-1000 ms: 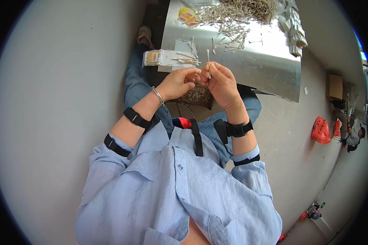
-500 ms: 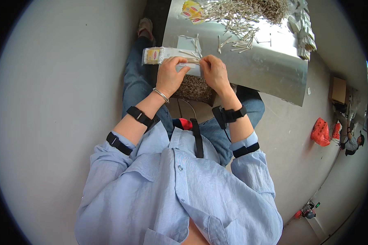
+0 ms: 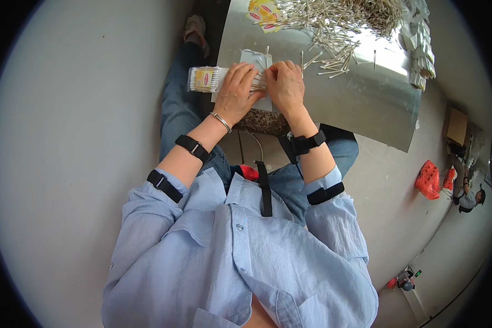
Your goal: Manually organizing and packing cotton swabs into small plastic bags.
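Over the near left edge of the metal table, both my hands work at a small bunch of cotton swabs (image 3: 258, 86). My left hand (image 3: 236, 94) is curled over the bunch from the left, its thumb along the near side. My right hand (image 3: 286, 88) has its fingers pinched together at the right end of the bunch. Left of my left hand lies a clear pack of cotton swabs (image 3: 203, 80) with a yellow label. Under and beyond my hands is a pale sheet (image 3: 249, 55), with a few loose swabs on it. My fingers partly hide the bunch.
Loose swabs (image 3: 333, 52) and a large heap (image 3: 374, 13) cover the table's far part. Yellow cards (image 3: 263, 15) lie far left, white packs (image 3: 422, 54) along the right edge. A box of swabs (image 3: 262, 121) sits below the table edge. A red bag (image 3: 428, 179) stands on the floor.
My left hand has moved right and turned over the bunch, its fingers now covering it. My right hand has shifted slightly and stays close beside it. The view has shifted a little.
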### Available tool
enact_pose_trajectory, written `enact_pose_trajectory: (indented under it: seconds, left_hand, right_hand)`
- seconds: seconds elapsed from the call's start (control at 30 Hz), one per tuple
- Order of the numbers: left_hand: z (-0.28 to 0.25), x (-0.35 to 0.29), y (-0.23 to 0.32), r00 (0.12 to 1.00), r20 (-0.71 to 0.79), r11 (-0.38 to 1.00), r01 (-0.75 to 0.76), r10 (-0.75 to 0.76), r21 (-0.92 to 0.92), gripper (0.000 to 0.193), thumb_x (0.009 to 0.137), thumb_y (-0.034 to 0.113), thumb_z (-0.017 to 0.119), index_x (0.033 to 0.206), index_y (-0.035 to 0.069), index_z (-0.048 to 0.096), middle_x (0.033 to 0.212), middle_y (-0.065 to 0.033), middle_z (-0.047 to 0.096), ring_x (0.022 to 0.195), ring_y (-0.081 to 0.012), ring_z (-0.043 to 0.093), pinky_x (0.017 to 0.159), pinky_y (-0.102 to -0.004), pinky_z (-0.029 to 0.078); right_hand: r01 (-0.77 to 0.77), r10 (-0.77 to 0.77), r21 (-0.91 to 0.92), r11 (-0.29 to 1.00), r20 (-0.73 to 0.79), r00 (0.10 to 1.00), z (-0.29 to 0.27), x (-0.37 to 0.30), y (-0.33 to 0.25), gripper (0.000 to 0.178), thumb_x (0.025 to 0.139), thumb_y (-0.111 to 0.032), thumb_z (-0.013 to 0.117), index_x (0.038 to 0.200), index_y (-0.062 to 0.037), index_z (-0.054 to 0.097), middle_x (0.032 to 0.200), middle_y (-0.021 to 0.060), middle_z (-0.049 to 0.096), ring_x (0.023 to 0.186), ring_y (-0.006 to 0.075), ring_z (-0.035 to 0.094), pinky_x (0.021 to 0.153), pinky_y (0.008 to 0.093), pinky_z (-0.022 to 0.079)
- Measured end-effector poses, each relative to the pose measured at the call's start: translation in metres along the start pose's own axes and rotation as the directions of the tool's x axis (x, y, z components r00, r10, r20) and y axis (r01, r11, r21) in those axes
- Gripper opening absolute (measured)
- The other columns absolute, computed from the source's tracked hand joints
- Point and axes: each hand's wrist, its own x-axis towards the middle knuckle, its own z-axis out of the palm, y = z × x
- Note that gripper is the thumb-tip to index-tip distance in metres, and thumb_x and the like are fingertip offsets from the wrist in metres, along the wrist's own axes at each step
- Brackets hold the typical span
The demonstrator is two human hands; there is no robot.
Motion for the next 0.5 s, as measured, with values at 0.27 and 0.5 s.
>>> enact_pose_trajectory:
  seconds: [0.27, 0.5]
  left_hand:
    - [0.0, -0.002, 0.0, 0.997, -0.076, 0.998, 0.024, -0.029, -0.061, 0.062, 0.066, 0.017, 0.082, 0.12, 0.004, 0.054, 0.114, -0.0123, 0.051, 0.119, -0.0328, 0.046, 0.106, -0.0441, 0.037]
    - [-0.001, 0.002, 0.003, 1.0, 0.02, 0.999, -0.015, 0.014, 0.036, 0.06, 0.072, 0.02, 0.077, 0.125, 0.006, 0.053, 0.13, -0.0106, 0.049, 0.127, -0.0288, 0.042, 0.11, -0.0452, 0.033]
  right_hand:
    - [0.26, -0.253, -0.092, 0.961, 0.075, 0.965, -0.012, 0.001, -0.009, 0.01, 0.08, -0.017, 0.067, 0.082, -0.0076, 0.064, 0.084, 0.0072, 0.058, 0.089, 0.0285, 0.056, 0.077, 0.0394, 0.047]
    - [-0.075, 0.078, 0.062, 0.995, -0.05, 0.996, 0.001, 0.011, -0.011, 0.012, 0.083, -0.02, 0.064, 0.082, -0.0082, 0.066, 0.087, 0.008, 0.06, 0.086, 0.0309, 0.059, 0.075, 0.0431, 0.049]
